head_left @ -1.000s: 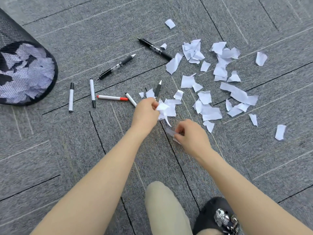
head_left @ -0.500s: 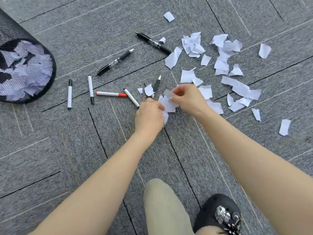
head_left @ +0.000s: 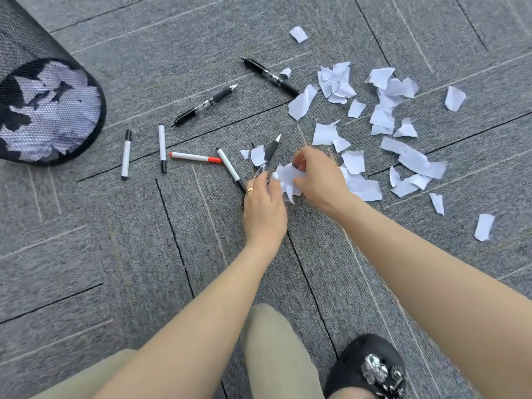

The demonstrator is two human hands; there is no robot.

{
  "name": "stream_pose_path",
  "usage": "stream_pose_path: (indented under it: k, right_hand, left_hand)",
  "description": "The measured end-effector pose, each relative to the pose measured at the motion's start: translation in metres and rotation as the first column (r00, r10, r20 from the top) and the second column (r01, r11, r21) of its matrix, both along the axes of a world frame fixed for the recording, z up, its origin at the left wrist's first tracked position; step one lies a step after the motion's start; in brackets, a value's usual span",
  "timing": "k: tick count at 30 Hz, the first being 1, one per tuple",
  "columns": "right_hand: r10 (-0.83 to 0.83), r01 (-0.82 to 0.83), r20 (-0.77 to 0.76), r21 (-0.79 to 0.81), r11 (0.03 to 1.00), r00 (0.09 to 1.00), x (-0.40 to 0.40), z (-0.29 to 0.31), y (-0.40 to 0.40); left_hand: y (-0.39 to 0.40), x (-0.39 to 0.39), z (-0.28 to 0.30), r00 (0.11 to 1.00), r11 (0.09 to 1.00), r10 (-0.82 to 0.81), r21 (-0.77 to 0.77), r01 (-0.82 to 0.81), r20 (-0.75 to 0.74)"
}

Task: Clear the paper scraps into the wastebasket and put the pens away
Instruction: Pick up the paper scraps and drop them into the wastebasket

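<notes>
Both hands are meeting over a bunch of white scraps [head_left: 289, 180] on the grey carpet floor [head_left: 144, 254] — the left hand [head_left: 264, 208] is gripping the bunch from below, the right hand [head_left: 319, 177] is curling over its top and pinching it. More paper scraps [head_left: 385, 110] are lying scattered toward the floor's far right. Seven pens [head_left: 161, 147] are lying between the hands and the mesh wastebasket [head_left: 43, 90] — it is standing at the far left, paper showing inside.
</notes>
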State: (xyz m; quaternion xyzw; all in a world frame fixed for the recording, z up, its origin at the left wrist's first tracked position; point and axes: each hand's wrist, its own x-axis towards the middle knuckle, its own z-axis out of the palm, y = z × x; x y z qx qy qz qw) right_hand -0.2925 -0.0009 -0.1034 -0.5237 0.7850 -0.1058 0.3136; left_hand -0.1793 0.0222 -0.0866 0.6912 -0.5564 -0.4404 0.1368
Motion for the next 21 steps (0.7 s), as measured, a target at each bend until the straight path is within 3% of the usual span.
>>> stream_pose_path:
  k: [7, 12, 17, 21]
  right_hand:
    - [0.001, 0.0, -0.063, 0.01, 1.0, 0.998, 0.001, 0.0, 0.005]
    - [-0.057, 0.058, 0.017, -0.068, 0.996, 0.998, 0.006, 0.0, 0.016]
    - [-0.144, 0.146, 0.058, -0.022, 0.989, 0.988, 0.008, -0.003, 0.018]
    - [-0.113, 0.113, 0.004, -0.016, 0.994, 0.994, 0.006, -0.001, 0.016]
  left_hand:
    - [-0.003, 0.005, -0.007, 0.993, 0.995, -0.091, -0.039, 0.094, 0.071]
    - [-0.006, -0.008, -0.001, 0.966, 0.993, -0.118, 0.029, 0.114, 0.232]
    - [-0.005, -0.015, -0.001, 0.947, 0.993, -0.117, 0.06, 0.103, 0.298]
    - [-0.005, -0.015, -0.002, 0.94, 0.996, -0.084, 0.062, 0.067, 0.329]
